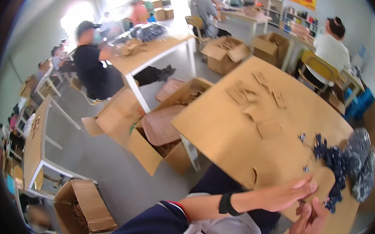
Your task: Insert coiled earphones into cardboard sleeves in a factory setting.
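Over the near right part of the wooden table (pixel 223 127), my left hand (pixel 288 191) and my right hand (pixel 310 219) meet at a small tan cardboard piece (pixel 324 183). My left fingers lie pressed along its near left edge. The right thumb and fingers pinch its lower edge. Just beyond the piece is a heap of small dark blue parts (pixel 331 157), with a few loose ones to its left. A clear plastic bag (pixel 361 163) of dark items lies at the table's right edge. Farther up the table are several cardboard pieces (pixel 269 129), some flat, some folded.
Open cardboard boxes (pixel 85 206) stand on the floor to the left, and a pink basket (pixel 164 125) rests on another. Past them is a second table (pixel 156 49), where a person in black (pixel 92 67) sits. A person in white (pixel 332 46) sits at the far right.
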{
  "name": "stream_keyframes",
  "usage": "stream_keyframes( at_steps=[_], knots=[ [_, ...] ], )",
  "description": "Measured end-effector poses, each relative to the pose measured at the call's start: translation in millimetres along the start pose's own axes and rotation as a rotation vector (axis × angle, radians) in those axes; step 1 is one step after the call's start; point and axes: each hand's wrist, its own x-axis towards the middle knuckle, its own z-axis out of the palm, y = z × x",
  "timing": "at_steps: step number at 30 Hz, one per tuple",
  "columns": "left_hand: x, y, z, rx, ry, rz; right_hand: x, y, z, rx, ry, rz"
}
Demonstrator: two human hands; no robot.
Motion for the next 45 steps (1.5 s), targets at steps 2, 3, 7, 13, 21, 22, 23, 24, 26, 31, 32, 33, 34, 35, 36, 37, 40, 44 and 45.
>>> stream_keyframes(
  at_steps=[2,3,7,13,21,22,23,24,26,31,32,33,34,35,36,37,40,44,45],
  knots=[
    [-16.5,15.4,7.6,0.589,0.228,-0.028,-7.0,-5.3,8.4,0.21,0.126,0.142],
    [-25.7,21.9,12.7,0.763,0.347,-0.021,3.4,-10.4,16.3,0.256,0.099,0.087],
    [-38.5,8.7,6.3,1.079,0.489,0.879,19.9,-25.8,30.8,0.449,0.076,-0.04],
    [-34.1,1.2,-8.0,0.894,0.536,0.847,22.6,-44.8,34.3,0.536,0.102,0.234],
    [-37.6,-15.8,-24.6,1.095,0.191,0.983,23.9,-31.3,18.7,1.109,-0.162,0.858],
    [-34.1,-16.6,-24.5,1.18,0.074,0.974,24.8,-28.2,15.7,1.227,-0.209,0.985],
    [-32.0,-17.1,-25.8,1.174,0.061,0.975,27.7,-23.8,14.9,1.344,-0.249,1.104],
    [-31.8,-17.4,-28.9,1.165,0.021,0.915,23.5,-12.2,19.2,1.438,-0.284,0.978],
    [-34.9,-11.6,-35.5,1.11,-0.018,0.83,21.4,-12.8,21.9,1.364,-0.249,0.929],
    [-27.3,44.2,-22.8,1.166,0.066,0.623,25.7,-16.1,14.8,1.299,-0.456,0.877],
    [-24.3,50.6,-24.2,1.181,0.093,0.573,26.1,-19.6,15.0,1.285,-0.425,0.932],
    [-18.6,54.1,-28.9,1.184,0.093,0.576,27.6,-18.1,16.5,1.285,-0.427,0.928],
    [-10.6,58.2,-35.5,1.146,0.011,0.578,29.1,-15.0,18.0,1.26,-0.473,0.925],
    [-7.5,60.0,-37.9,1.109,-0.065,0.575,27.5,-13.0,17.2,1.238,-0.525,0.924],
    [-8.2,64.4,-39.0,1.12,-0.052,0.572,26.2,-13.1,18.1,1.248,-0.539,0.919],
    [-11.5,71.2,-39.9,1.146,-0.073,0.586,24.5,-15.1,20.0,1.277,-0.56,0.921],
    [-19.3,68.4,-31.4,1.116,-0.103,0.536,9.2,-12.3,16.1,1.385,-0.558,0.891],
    [-5.5,36.6,-31.6,0.917,-0.054,0.826,-20.3,27.7,-21.9,0.527,-0.438,0.532],
    [11.7,9.1,-22.9,0.861,0.039,0.818,-20.9,18.6,-17.9,0.354,-0.258,0.441]
  ],
)
